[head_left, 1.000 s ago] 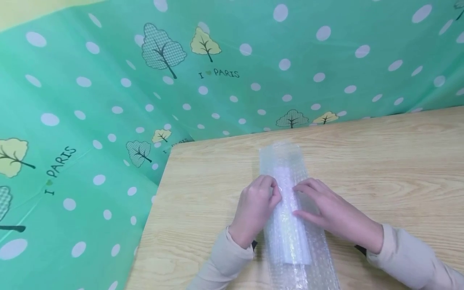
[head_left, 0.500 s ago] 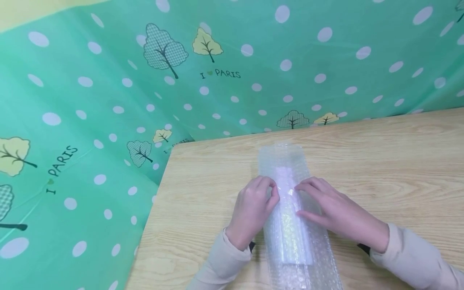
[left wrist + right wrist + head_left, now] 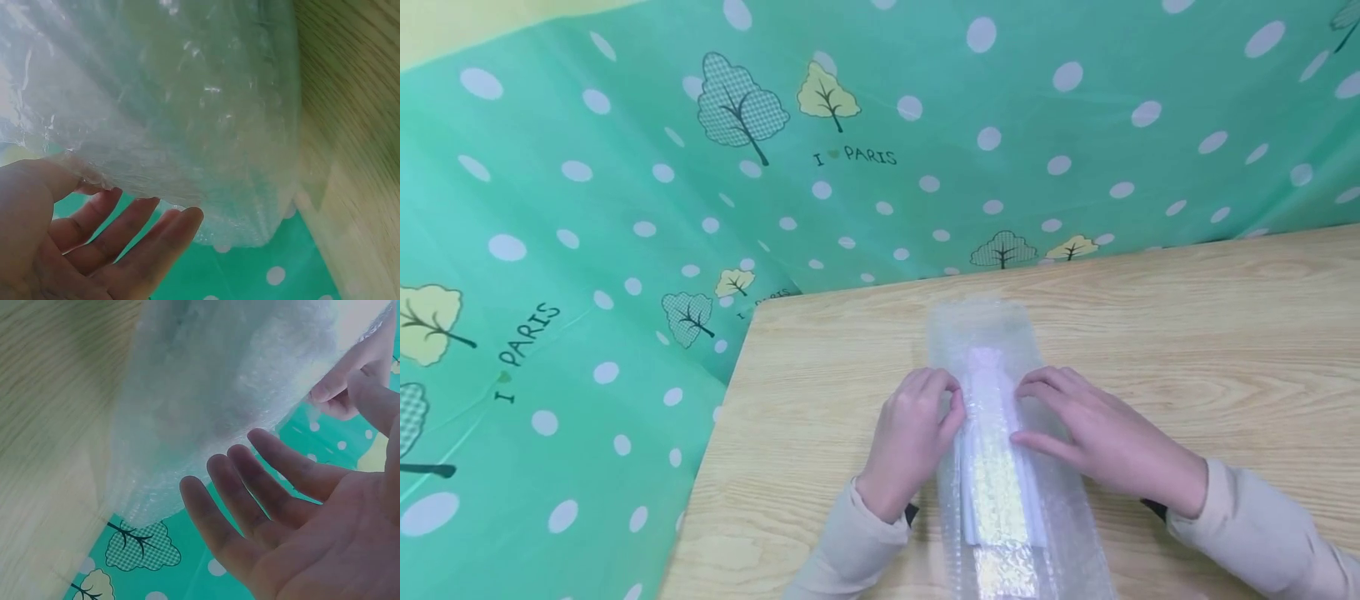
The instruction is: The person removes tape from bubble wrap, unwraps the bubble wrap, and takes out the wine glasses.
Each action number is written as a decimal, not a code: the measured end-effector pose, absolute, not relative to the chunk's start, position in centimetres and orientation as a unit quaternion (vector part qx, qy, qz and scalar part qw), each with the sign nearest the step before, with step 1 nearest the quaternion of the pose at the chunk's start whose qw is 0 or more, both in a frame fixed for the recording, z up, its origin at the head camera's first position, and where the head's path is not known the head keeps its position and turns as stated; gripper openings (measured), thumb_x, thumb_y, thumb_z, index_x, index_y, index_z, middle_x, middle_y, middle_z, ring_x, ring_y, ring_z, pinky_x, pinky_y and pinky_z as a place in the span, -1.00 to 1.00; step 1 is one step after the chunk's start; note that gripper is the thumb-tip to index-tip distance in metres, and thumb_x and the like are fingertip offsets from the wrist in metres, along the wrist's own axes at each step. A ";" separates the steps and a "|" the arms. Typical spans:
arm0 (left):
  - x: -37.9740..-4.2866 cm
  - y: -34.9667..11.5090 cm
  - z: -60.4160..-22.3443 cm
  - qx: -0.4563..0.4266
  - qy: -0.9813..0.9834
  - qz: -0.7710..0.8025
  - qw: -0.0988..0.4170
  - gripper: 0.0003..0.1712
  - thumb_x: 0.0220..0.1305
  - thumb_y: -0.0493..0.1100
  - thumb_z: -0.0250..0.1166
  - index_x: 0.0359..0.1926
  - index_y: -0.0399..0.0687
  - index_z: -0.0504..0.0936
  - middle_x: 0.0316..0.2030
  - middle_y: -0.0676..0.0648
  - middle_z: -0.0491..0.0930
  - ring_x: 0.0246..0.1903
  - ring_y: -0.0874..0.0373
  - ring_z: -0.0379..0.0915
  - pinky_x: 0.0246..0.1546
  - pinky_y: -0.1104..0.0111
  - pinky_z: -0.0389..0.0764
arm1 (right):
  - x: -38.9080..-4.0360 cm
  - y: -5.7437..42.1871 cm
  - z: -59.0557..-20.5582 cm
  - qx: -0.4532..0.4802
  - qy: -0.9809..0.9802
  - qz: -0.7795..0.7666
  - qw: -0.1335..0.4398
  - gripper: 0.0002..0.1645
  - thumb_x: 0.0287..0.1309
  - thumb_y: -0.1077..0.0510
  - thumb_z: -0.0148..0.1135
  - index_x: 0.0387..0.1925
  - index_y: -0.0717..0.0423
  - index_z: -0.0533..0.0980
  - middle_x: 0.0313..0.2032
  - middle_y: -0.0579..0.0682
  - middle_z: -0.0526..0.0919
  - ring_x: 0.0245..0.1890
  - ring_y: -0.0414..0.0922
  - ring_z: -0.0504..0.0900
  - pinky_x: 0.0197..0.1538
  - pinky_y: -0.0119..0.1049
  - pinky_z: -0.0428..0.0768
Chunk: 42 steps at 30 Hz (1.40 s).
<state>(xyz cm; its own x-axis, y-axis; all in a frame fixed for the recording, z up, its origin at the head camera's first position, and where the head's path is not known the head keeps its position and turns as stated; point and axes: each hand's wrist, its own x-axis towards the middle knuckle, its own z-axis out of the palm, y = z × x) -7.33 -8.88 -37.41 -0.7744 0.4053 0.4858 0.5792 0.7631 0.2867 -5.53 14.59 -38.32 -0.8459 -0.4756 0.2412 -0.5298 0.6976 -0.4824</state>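
A long sheet of clear bubble wrap lies lengthwise on the table, folded around a flat, whitish, elongated item whose kind is blurred by the plastic. At the wrap's left side, my left hand pinches an edge between thumb and index finger; the left wrist view has that edge of bubble wrap at the fingertips. Opposite it, my right hand rests on the wrap's right side with fingers spread and gently bent. In the right wrist view its fingers lie along the plastic without gripping.
The light wood-grain table extends to both sides of the wrap. Behind and to the left hangs a green cloth with white dots and printed trees, meeting the table's back and left edges.
My left hand has moved slightly left, drawing the wrap's edge with it, and more of the whitish item shows between the hands. The right hand has stayed almost in place.
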 end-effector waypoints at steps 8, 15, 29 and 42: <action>-7.3 -9.5 -37.6 -0.262 -0.919 -0.221 0.195 -0.96 0.22 -0.30 0.29 -0.30 -0.15 0.66 -0.34 -0.02 0.69 -0.34 0.18 0.62 -0.28 0.56 0.67 | -5.6 14.7 -38.2 0.256 -0.928 0.269 0.040 -0.15 0.09 -0.44 0.27 0.08 0.19 0.56 0.09 0.04 0.57 0.10 0.01 0.56 0.09 0.05 0.63; -7.2 -9.7 -37.7 -0.254 -0.918 -0.236 0.195 -0.95 0.19 -0.34 0.32 -0.31 -0.15 0.65 -0.37 -0.03 0.69 -0.35 0.17 0.63 -0.27 0.52 0.69 | -5.8 15.1 -38.2 0.250 -0.930 0.265 0.046 -0.06 -0.10 -0.53 0.34 0.01 0.16 0.57 0.09 0.05 0.58 0.09 0.03 0.58 0.08 0.07 0.64; -7.3 -10.4 -37.9 -0.247 -0.923 -0.233 0.178 -0.96 0.25 -0.27 0.28 -0.30 -0.13 0.66 -0.35 -0.02 0.70 -0.38 0.16 0.64 -0.33 0.56 0.66 | -5.6 16.3 -38.6 0.250 -0.934 0.252 0.036 0.16 -0.06 -0.44 0.41 0.33 0.27 0.32 0.28 0.17 0.43 0.24 0.14 0.46 0.21 0.15 0.54; -7.1 -10.8 -37.8 -0.236 -0.926 -0.234 0.180 -0.93 0.30 -0.24 0.28 -0.27 -0.14 0.67 -0.36 -0.05 0.71 -0.50 0.22 0.55 -0.47 0.61 0.58 | -5.0 15.8 -39.0 0.296 -0.917 0.265 0.029 -0.19 0.28 -0.25 0.22 0.43 0.00 0.30 0.45 0.08 0.27 0.38 0.11 0.34 0.29 0.13 0.47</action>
<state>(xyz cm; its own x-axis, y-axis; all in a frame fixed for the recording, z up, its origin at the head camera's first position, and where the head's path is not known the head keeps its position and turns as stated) -7.06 -10.84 -37.77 -0.8243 0.3521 0.4432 0.5203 0.7798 0.3482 -4.97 15.84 -38.97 -0.8229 -0.5280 0.2100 -0.5586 0.6838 -0.4694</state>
